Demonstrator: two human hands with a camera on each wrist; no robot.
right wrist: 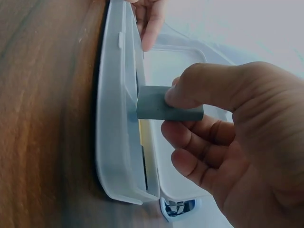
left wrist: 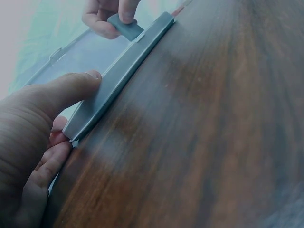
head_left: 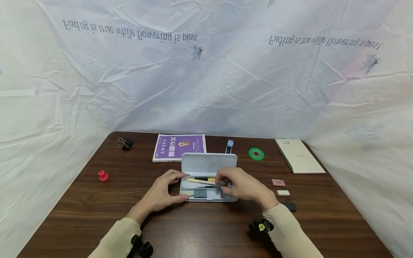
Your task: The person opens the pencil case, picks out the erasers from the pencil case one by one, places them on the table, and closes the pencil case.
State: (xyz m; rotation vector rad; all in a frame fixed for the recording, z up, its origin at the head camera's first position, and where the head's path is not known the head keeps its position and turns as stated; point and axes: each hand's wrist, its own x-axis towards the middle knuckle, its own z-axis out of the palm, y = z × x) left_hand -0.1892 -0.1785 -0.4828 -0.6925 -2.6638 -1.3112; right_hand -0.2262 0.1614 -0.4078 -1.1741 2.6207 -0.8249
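An open white pencil case (head_left: pixel 208 164) lies on the table with its lid raised at the back. My left hand (head_left: pixel 161 190) holds its left end, thumb on the front wall and fingers around the far side. Over the right part of the case, my right hand (head_left: pixel 242 182) pinches a grey-green eraser (right wrist: pixel 164 103) between thumb and fingers. Inside the case are pens (head_left: pixel 200 181) in the long tray. Another grey eraser (head_left: pixel 200 194) and a pale eraser (head_left: pixel 188 193) sit in the front compartment.
Behind the case lie a purple book (head_left: pixel 174 147), a glue stick (head_left: pixel 229 146) and a green tape roll (head_left: pixel 256 154). At right are a notebook (head_left: pixel 300 156), pink (head_left: pixel 278 182), white (head_left: pixel 283 192) and black (head_left: pixel 289 206) blocks. A binder clip (head_left: pixel 126 144) and red stamp (head_left: pixel 103 176) are left.
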